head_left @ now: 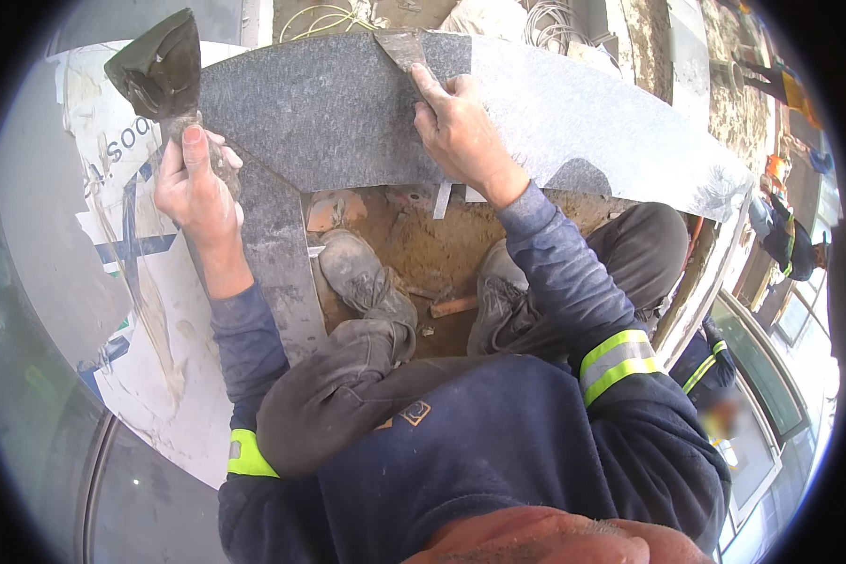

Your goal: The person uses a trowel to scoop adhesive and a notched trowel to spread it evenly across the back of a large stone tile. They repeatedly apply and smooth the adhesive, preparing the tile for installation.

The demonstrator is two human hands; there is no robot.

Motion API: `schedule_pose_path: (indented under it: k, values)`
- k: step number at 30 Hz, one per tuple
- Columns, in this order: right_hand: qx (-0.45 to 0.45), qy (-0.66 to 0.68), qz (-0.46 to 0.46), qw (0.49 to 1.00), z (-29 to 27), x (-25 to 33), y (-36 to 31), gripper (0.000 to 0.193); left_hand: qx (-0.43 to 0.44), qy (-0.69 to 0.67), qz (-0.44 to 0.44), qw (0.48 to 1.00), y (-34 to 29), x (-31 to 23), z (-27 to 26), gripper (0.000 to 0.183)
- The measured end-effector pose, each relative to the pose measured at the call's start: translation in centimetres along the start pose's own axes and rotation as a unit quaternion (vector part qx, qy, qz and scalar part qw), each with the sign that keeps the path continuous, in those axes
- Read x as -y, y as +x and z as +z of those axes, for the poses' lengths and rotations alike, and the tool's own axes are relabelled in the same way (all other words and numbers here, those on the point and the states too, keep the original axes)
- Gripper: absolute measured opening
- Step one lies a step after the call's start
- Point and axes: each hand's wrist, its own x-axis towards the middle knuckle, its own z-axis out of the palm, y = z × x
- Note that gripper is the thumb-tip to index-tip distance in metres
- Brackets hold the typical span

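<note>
My left hand [200, 197] is closed round the handle of a wide putty knife [158, 70], raised at the upper left with a lump of dark grey paste on its blade. A second, smaller putty knife [400, 49] is in my right hand [465, 132], its index finger stretched along the tool toward the blade. That blade lies at the far edge of a grey stone slab [320, 113], near where a darker patch borders a lighter stretch. The lighter slab surface [583, 113] runs on to the right. Most of both handles is hidden by my fingers.
White printed sheeting [174, 310] covers the left side. Below the slab, rubble and a brick piece [453, 306] lie on the dirt between my shoes [352, 263]. Coiled wire [550, 26] sits beyond the slab. Other people [790, 226] are at the right.
</note>
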Motion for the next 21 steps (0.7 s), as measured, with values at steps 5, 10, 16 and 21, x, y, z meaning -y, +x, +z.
schedule_pose_path:
  k: [5, 10, 16, 21]
  values:
    - [0.012, 0.012, 0.029, 0.999, -1.7, 0.0, 0.1, 0.051, 0.007, 0.011, 0.003, 1.0, 0.8, -0.5, 0.7, 0.03]
    - [0.022, -0.024, 0.051, 0.998, -2.7, -1.1, -2.2, 0.056, -0.048, 0.058, -0.074, 0.994, -0.6, 0.5, 0.8, 0.037]
    - [0.02, -0.028, 0.062, 0.997, -5.1, -4.1, -3.1, 0.054, -0.044, 0.07, -0.043, 0.996, -1.5, -0.2, 2.6, 0.04]
    - [0.012, -0.017, 0.062, 0.998, -5.7, -3.7, -2.1, 0.056, -0.038, 0.054, -0.051, 0.997, -0.6, 1.4, 1.1, 0.035]
